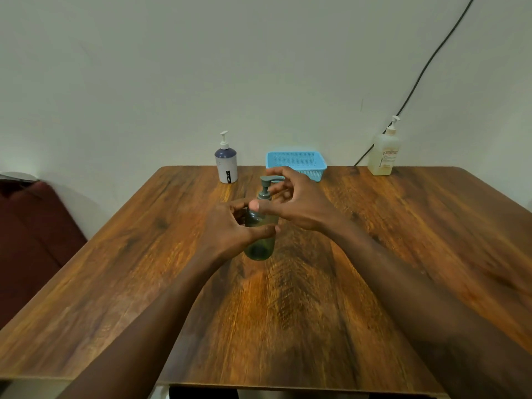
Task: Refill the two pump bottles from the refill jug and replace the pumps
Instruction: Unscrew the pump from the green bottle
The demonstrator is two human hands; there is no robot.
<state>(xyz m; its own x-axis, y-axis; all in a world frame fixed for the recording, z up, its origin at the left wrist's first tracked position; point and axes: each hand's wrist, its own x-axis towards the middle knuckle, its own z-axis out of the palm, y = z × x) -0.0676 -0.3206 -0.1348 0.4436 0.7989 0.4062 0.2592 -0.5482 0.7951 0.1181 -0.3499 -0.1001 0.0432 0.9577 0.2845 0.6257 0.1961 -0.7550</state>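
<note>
1. Left grip (230, 226): grasping the green pump bottle (259, 246) round its body, thumb across the near side and fingers wrapped behind.

2. Right grip (296, 197): just above and right of the left grip, thumb and curled fingers closed on the collar of the grey pump (266, 182). The nozzle juts toward the fingers, and motion blur hides the exact contact.

3. Green pump bottle: upright on the table (288, 312), between the two grips, about mid-table. Translucent dark green, pump seated on the neck. The liquid level is not readable.

4. White and navy pump bottle (226, 165): beyond the left grip, well apart from it, upright near the far table edge with its white pump on.

5. Blue basket (299, 162): straight beyond the right grip, by the far edge. The knuckles overlap its near wall in view, and no touching can be told. Perforated plastic, contents not visible.

6. Pale translucent bottle (384, 152): far right of the right grip, at the far edge, upright, with a white pump fitted and a printed label too small to read.

7. Black cable (426, 67): runs diagonally down the wall and drops behind the table edge close to the pale translucent bottle.

8. Maroon seat (31, 226): far left of the left grip, below table level, against the wall.

9. Table: dark wood grain. Both forearms cross its near half toward the grips.
</note>
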